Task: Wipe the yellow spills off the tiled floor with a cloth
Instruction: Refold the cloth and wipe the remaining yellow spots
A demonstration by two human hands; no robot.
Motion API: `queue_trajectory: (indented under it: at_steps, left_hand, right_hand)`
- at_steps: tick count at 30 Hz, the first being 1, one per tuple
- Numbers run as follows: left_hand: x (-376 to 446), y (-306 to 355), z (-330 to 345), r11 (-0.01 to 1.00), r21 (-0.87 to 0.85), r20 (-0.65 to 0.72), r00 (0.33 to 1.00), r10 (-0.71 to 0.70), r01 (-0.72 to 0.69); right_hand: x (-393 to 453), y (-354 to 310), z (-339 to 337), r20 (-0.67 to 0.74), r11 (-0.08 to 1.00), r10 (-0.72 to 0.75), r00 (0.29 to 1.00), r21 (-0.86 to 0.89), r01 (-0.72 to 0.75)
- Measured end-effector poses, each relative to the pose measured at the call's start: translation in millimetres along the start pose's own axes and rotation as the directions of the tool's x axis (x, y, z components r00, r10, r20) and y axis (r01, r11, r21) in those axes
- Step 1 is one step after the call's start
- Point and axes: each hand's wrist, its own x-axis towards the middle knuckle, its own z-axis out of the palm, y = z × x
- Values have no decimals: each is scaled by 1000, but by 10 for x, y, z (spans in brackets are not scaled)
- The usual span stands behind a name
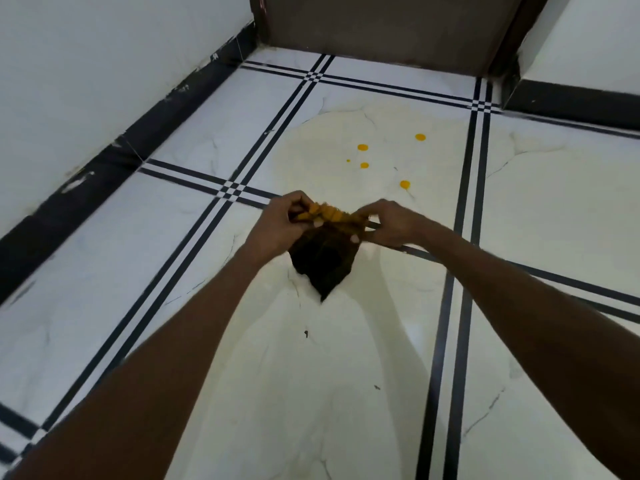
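Note:
A dark brown cloth [323, 261] hangs above the white tiled floor [104, 289], its top edge stained yellow-orange. My left hand [277, 225] grips the cloth's upper left part and my right hand [389, 223] pinches its upper right part. Both hands hold the cloth bunched between them. Several small yellow spills lie on the tile beyond the hands: one drop [420, 137] farthest back, another [362, 147] to its left, and one [405, 184] closest to my right hand.
Black double stripes [464, 202] cross the floor between tiles. A white wall with black skirting [104, 168] runs along the left. A brown door [381, 26] stands at the back, with another wall and skirting [571, 102] at the right.

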Motion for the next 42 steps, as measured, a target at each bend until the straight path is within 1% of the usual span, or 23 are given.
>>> queue_trajectory:
  at_steps: [2,3,4,6,7,9,10,12,14,15,17,19,20,22,23,25,27,29,32,36,38,40,42]
  left_hand:
    - [131,113,-103,998,29,-87,994,59,-57]
    - [199,165,-145,996,38,-133,987,85,-81]
    - [263,199,-177,994,40,-166,980,111,-105]
    - [336,201,-187,989,70,-189,971,145,-134]
    - [342,158,-161,987,87,-172,974,147,-134]
    - [283,-53,-55,989,111,-100,989,109,-98]
    - [221,-170,11,990,129,-50,997,66,-60]
    - [121,-424,131,983,180,46,998,-41,32]
    - [79,-698,208,961,257,76,990,-122,99]
    - [66,-823,231,948,293,59,988,-145,121]
    - [65,-1020,265,929,340,-9,988,-155,149]
    - [113,-1160,294,903,407,-78,990,-116,137]
    - [169,-1211,310,886,446,-101,991,-91,127]
    - [317,-1320,355,838,530,-128,989,-70,128]
    - [375,-1368,386,801,584,-134,989,-62,129]
    - [471,-1527,494,729,675,-129,991,-35,114]
    - [497,-1681,602,676,730,-178,983,38,106]
    - [515,-1749,667,664,737,-252,963,98,125]
    - [587,-1814,693,666,736,-269,956,119,125]
    - [533,-1798,709,672,726,-260,963,66,149]
    - [551,-1750,750,661,735,-245,968,46,154]
    - [555,-1742,719,661,729,-256,967,23,177]
    - [528,-1772,668,653,736,-269,962,40,178]
  right_hand:
    - [5,-23,-245,-198,998,-51,979,-43,43]
    - [2,-54,-353,-268,996,-67,961,-73,49]
    - [-12,-114,-451,-316,991,-89,945,-121,53]
    - [-86,-214,-536,-339,971,-102,935,-237,20]
    - [-150,-249,-521,-310,952,-84,947,-305,-15]
    - [-304,-268,-351,-187,895,-19,982,-442,-66]
    - [-372,-253,-234,-105,870,38,994,-487,-85]
    - [-456,-177,-22,42,833,179,983,-538,-129]
    - [-445,-50,144,113,834,287,951,-519,-190]
    - [-404,13,222,107,849,292,950,-487,-206]
    - [-270,98,360,14,899,236,972,-382,-213]
    - [-63,194,549,-91,950,159,983,-256,-177]
    - [33,250,671,-90,959,139,986,-236,-157]
    - [169,403,934,-51,951,107,993,-287,-117]
    - [185,473,1043,-80,939,86,993,-328,-108]
    - [247,615,1211,-209,917,45,977,-379,-123]
    - [413,689,1201,-290,899,32,957,-409,-154]
    - [694,741,1111,-308,899,18,951,-412,-150]
    - [1000,817,1048,-306,897,34,951,-411,-164]
    - [967,833,1140,-277,897,22,961,-418,-141]
    - [948,877,1127,-280,906,54,958,-390,-165]
    - [999,827,1119,-235,910,83,969,-379,-170]
    - [1004,720,1188,-195,920,70,978,-366,-139]
